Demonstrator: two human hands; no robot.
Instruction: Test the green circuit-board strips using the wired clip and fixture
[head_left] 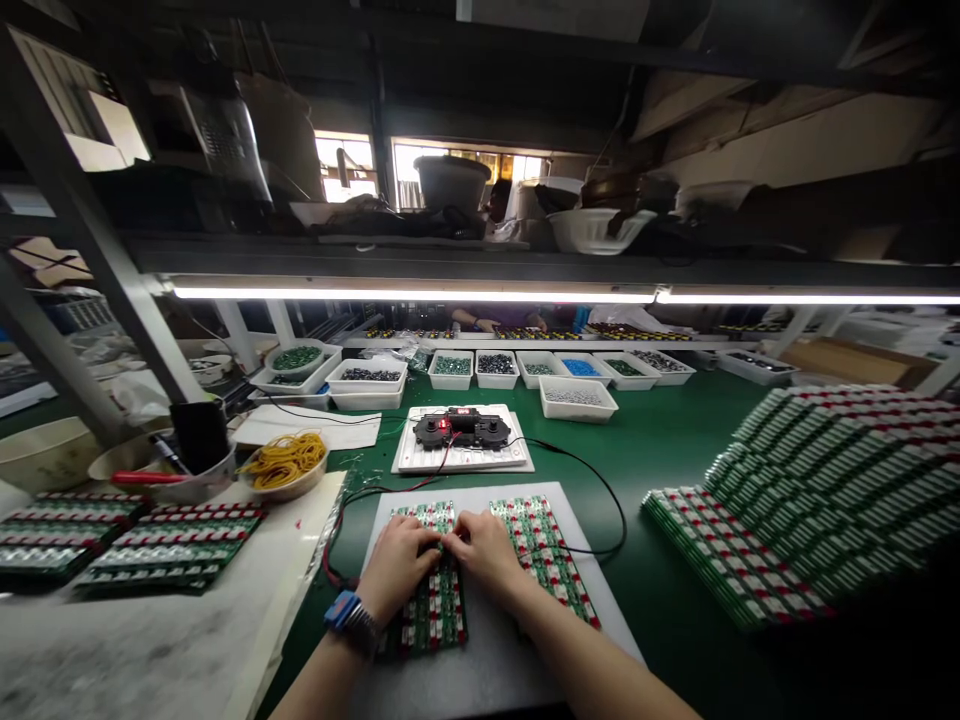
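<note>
My left hand point(402, 562), with a blue-faced watch point(346, 612) on its wrist, rests over a green circuit board panel point(435, 612). Its thumb and fingers are drawn together at the panel's upper half. Beside it, my right hand point(484, 550) also pinches at the same spot, the fingertips of both hands nearly meeting. Whatever lies between the fingers is too small or hidden to make out. A second circuit board panel point(544, 550) with white and red parts lies partly under my right forearm. Both panels lie on a white board point(480, 665).
A black device with red lights point(462, 430) sits beyond the panels, its cables curving around them. Trays of small parts point(497, 368) line the back. Tall stacks of panels point(832, 480) stand right; more panels point(172, 545) and a bowl of yellow rubber bands point(286, 465) are left.
</note>
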